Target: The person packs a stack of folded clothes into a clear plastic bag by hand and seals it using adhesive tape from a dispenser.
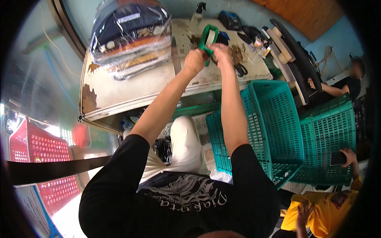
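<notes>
A green loop-shaped object (pixel 205 31) with a pale inner part, perhaps a tape dispenser, is between my hands at the far side of the worn white table (pixel 134 96). My left hand (pixel 195 61) pinches its near end with bent fingers. On its right side, my right hand (pixel 221 53) grips it too, fingers closed around the lower part. Just right of that wrist lie black scissor handles (pixel 241 70); the blades are hidden. To the left of my hands rises a stack of folded garments in clear plastic bags (pixel 134 41), a dark blue one on top.
A spray bottle (pixel 197 16) and a dark pouch (pixel 229 20) stand along the back wall. Green plastic crates (pixel 273 128) crowd my right side, near a person in yellow (pixel 318 211) holding a phone (pixel 338 158). Another person sits farther back. Red perforated baskets (pixel 44 148) are at left.
</notes>
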Tool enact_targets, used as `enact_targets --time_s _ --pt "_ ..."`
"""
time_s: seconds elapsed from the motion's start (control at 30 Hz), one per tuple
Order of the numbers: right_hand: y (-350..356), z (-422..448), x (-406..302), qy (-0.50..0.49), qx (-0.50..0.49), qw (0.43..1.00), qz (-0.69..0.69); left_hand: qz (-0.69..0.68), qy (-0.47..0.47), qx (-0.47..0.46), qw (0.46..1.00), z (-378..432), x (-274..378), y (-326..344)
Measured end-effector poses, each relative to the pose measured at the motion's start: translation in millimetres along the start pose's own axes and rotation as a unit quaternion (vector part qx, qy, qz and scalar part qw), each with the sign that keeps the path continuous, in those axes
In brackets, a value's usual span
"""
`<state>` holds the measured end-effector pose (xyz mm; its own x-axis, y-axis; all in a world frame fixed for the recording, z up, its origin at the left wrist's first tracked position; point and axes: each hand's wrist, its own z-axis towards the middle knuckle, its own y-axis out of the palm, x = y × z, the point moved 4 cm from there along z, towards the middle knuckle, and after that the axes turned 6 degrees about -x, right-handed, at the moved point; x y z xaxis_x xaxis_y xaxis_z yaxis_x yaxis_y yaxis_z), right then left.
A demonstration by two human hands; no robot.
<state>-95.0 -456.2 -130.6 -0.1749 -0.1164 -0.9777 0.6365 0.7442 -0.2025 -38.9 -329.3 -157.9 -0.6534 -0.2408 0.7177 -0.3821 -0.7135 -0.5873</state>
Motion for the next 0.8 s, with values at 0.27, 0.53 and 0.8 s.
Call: enact_targets --time_s 0.27,0.53,0.8 --pt "12.3 -134.6 -17.6 -0.056 -0.169 0.9 0.397 -0.2 -0.09 -0.026 0.975 -3.0 -18.9 -3.6" --pt "31.9 -155.2 87.6 0.061 -0.111 0.937 0.327 -0.274 -0.184 -0.129 0.935 11.2 -20.0 -8.5" --pt "11.0 -167.9 70.8 0.066 -0.145 0.981 0.107 0.127 -0.047 0.036 0.99 -18.0 22.8 -36.6"
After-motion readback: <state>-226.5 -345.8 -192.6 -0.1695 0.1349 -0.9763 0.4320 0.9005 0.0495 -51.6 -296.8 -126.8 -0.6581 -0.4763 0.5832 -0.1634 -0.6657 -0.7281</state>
